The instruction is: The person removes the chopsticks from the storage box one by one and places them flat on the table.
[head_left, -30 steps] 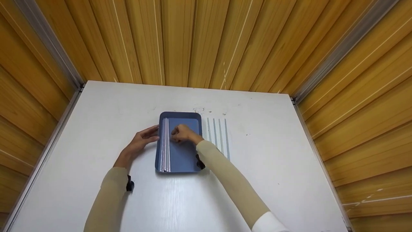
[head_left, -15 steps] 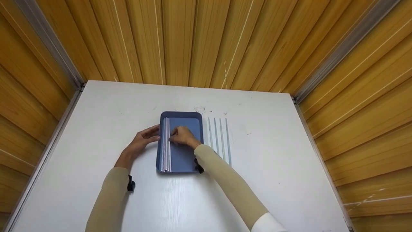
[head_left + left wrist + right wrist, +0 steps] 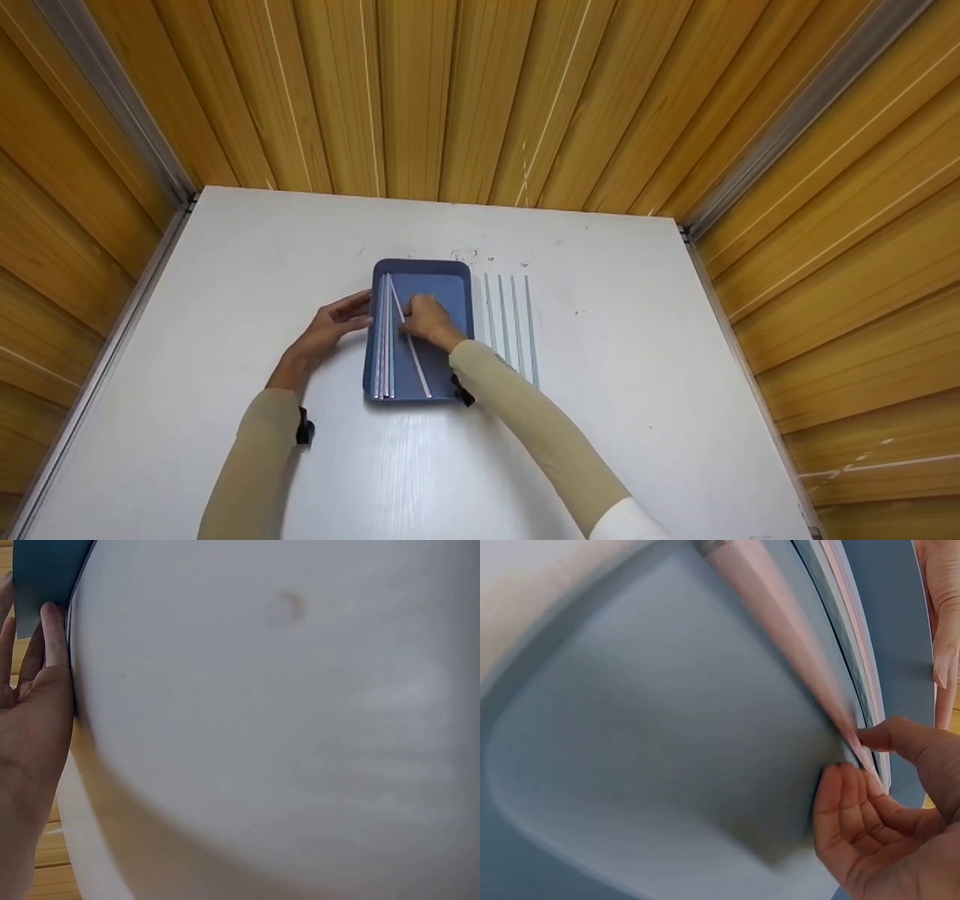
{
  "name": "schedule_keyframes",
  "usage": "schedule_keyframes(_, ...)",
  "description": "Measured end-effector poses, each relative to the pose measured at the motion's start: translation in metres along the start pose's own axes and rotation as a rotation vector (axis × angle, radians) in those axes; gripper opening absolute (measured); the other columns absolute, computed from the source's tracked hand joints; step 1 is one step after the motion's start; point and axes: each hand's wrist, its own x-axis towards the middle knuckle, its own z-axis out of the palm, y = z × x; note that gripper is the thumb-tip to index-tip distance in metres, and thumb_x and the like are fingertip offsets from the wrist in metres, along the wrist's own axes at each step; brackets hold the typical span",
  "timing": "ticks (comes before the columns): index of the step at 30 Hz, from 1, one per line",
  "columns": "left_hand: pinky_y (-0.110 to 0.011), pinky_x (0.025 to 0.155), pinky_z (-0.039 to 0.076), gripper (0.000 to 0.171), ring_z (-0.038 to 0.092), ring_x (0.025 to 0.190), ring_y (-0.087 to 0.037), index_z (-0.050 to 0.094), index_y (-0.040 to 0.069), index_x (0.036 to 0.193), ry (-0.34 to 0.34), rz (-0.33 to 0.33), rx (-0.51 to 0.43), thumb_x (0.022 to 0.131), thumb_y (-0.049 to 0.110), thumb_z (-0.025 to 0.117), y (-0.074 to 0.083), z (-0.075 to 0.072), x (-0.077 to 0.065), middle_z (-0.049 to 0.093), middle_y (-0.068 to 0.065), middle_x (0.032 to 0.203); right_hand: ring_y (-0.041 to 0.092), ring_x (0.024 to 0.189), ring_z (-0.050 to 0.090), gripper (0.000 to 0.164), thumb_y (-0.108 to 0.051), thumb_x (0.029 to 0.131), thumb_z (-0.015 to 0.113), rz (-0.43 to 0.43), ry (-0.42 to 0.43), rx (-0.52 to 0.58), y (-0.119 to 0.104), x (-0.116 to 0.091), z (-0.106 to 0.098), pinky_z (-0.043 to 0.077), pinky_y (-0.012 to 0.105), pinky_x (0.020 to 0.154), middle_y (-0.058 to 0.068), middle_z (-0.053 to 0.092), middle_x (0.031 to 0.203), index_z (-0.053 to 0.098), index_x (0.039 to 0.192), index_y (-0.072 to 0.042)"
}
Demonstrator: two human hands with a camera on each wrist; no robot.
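In the head view my right hand [image 3: 429, 316] is inside the blue tray [image 3: 442, 274], pinching a thin pink straw [image 3: 418, 369]. That straw slants, its far end close to the other straws and its near end swung out to the right. The right wrist view shows thumb and forefinger on the pink straw [image 3: 787, 630], with the other fingers curled beneath. Several pink and pale blue straws [image 3: 384, 345] lie lengthwise along the tray's left wall. My left hand [image 3: 326, 330] rests against the outside of that wall, fingers fairly straight; the left wrist view shows the thumb [image 3: 54, 634] at the tray.
To the right of the tray several pale blue straws [image 3: 516, 315] lie side by side on the white table [image 3: 637, 360], partly hidden by the right sleeve. Wood-patterned walls [image 3: 420, 97] stand at the back and sides.
The right hand closed in on the row of straws and took hold of a pink one. That straw's near end has swung right, away from the row. The left hand stays put.
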Motion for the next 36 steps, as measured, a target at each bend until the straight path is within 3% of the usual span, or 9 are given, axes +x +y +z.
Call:
schedule_keyframes(6, -0.016, 0.103, 0.048, 0.067, 0.042, 0.148, -0.034, 0.042, 0.008, 0.156, -0.006, 0.005, -0.009, 0.096, 0.010, 0.072, -0.001, -0.001, -0.001, 0.047, -0.018, 0.157, 0.011, 0.066, 0.059, 0.019, -0.016, 0.083, 0.083, -0.011, 0.009, 0.027, 0.008, -0.006, -0.002, 0.049, 0.023, 0.060, 0.012, 0.078, 0.090, 0.077, 0.092, -0.001)
schedule_keyframes(10, -0.015, 0.102, 0.049, 0.067, 0.042, 0.148, -0.034, 0.042, 0.008, 0.156, 0.011, -0.002, 0.005, 0.095, 0.010, 0.072, -0.001, -0.003, -0.003, 0.047, -0.019, 0.157, 0.013, 0.071, 0.063, 0.025, -0.016, 0.079, 0.087, -0.083, 0.018, 0.027, 0.012, -0.010, -0.002, 0.053, 0.025, 0.065, 0.012, 0.078, 0.093, 0.077, 0.096, 0.001)
schedule_keyframes(15, -0.014, 0.104, 0.047, 0.068, 0.042, 0.149, -0.031, 0.043, 0.010, 0.156, 0.013, -0.012, 0.021, 0.095, 0.013, 0.074, -0.001, -0.004, -0.001, 0.047, -0.016, 0.158, 0.016, 0.075, 0.065, 0.020, -0.004, 0.082, 0.079, -0.158, 0.046, 0.001, 0.018, -0.013, -0.001, 0.056, 0.026, 0.068, 0.014, 0.078, 0.094, 0.077, 0.101, 0.002)
schedule_keyframes(23, -0.014, 0.104, 0.047, 0.068, 0.042, 0.149, -0.032, 0.043, 0.010, 0.155, 0.003, 0.000, 0.000, 0.094, 0.012, 0.074, -0.002, -0.003, 0.000, 0.047, -0.017, 0.158, 0.014, 0.073, 0.063, 0.021, -0.002, 0.084, 0.073, -0.126, 0.034, 0.041, 0.024, -0.015, -0.007, 0.053, 0.021, 0.063, 0.014, 0.077, 0.095, 0.076, 0.104, 0.001)
schedule_keyframes(30, -0.014, 0.105, 0.046, 0.069, 0.042, 0.149, -0.033, 0.042, 0.009, 0.156, 0.006, -0.004, -0.003, 0.094, 0.013, 0.074, -0.001, -0.002, 0.000, 0.047, -0.018, 0.158, 0.027, 0.090, 0.075, 0.023, -0.001, 0.085, 0.076, -0.148, 0.035, 0.116, 0.028, -0.017, -0.016, 0.061, 0.029, 0.074, 0.017, 0.078, 0.099, 0.074, 0.108, 0.002)
schedule_keyframes(36, -0.014, 0.104, 0.047, 0.068, 0.043, 0.148, -0.032, 0.043, 0.009, 0.155, 0.006, -0.003, -0.014, 0.094, 0.011, 0.074, 0.000, 0.000, 0.001, 0.048, -0.017, 0.157, 0.031, 0.086, 0.075, 0.021, 0.003, 0.087, 0.073, -0.231, 0.043, 0.198, 0.031, -0.020, -0.028, 0.057, 0.021, 0.066, 0.021, 0.078, 0.094, 0.074, 0.107, 0.007)
